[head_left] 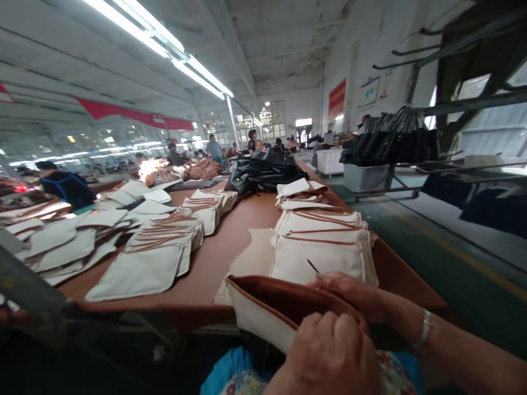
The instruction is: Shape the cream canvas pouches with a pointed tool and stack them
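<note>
A white bag body (pixel 263 323) with a brown lining and brown trimmed rim is held at the table's near edge, its mouth gaping. My left hand (pixel 329 351) is closed over the near rim of this bag. Behind the far rim, my right hand (pixel 343 288) has its fingers closed, partly hidden by the bag. A thin dark pointed tool (pixel 313 266) sticks out beyond the right fingertips; its handle is out of sight. Just past that hand lies a stack of white bag bodies (pixel 317 255) with brown edging.
The brown-topped table (pixel 230 219) carries more white bag bodies (pixel 140 269) in an overlapping row, loose white pieces (pixel 69 241) and a black pile (pixel 267 170). Right of an aisle, a rack (pixel 391 137) holds black items. A co-worker (pixel 66 184) sits at left.
</note>
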Available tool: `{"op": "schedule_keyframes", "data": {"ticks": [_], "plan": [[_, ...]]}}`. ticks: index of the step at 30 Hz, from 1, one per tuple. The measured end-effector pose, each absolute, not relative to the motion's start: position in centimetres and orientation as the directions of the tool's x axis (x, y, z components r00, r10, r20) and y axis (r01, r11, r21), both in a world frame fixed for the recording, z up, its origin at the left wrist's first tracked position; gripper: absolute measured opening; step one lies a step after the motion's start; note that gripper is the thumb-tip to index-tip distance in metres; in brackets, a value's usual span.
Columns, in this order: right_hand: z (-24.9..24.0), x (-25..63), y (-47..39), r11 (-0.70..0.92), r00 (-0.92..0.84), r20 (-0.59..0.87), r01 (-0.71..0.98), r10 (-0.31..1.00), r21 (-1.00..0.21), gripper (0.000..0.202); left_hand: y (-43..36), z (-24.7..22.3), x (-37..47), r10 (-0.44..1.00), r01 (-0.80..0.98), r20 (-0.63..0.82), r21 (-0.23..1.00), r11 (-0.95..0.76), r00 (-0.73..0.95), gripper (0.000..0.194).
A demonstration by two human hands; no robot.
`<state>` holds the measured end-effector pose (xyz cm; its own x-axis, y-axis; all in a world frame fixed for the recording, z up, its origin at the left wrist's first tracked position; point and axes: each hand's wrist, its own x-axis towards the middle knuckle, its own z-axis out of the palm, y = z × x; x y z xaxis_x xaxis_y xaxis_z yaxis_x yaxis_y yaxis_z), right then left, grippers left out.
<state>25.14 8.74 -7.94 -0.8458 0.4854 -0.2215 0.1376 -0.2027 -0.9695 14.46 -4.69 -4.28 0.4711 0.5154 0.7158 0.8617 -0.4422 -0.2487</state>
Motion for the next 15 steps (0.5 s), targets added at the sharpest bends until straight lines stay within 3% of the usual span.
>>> {"op": "schedule_keyframes", "data": {"ticks": [3,8,10,13,15], "plan": [[-8.5,24.5,8.4,-0.270,-0.882,-0.221,0.112,0.416,-0.956,0.057,-4.5,-5.7,16.2,0.529,0.877,0.725,-0.222,-0.427,0.441,0.020],[-7.7,22.6,8.6,0.165,-0.784,-0.096,0.246,0.613,-0.955,0.057,-3.9,-7.8,17.6,0.493,0.847,0.706,-0.306,-0.436,0.509,0.023],[-7.5,22.0,8.9,0.244,-0.779,-0.126,0.340,0.614,-0.908,0.058,-3.8,-8.2,18.0,0.483,0.859,0.728,-0.296,-0.419,0.486,0.025],[-7.7,21.6,9.3,0.429,-0.768,-0.044,0.403,0.639,-0.809,0.034,-3.9,-8.4,18.7,0.482,0.879,0.756,-0.262,-0.397,0.443,0.030],[-8.2,21.4,9.5,0.450,-0.777,-0.029,0.393,0.628,-0.802,0.033,-3.9,-8.7,19.3,0.468,0.851,0.732,-0.298,-0.432,0.495,0.032]]}}
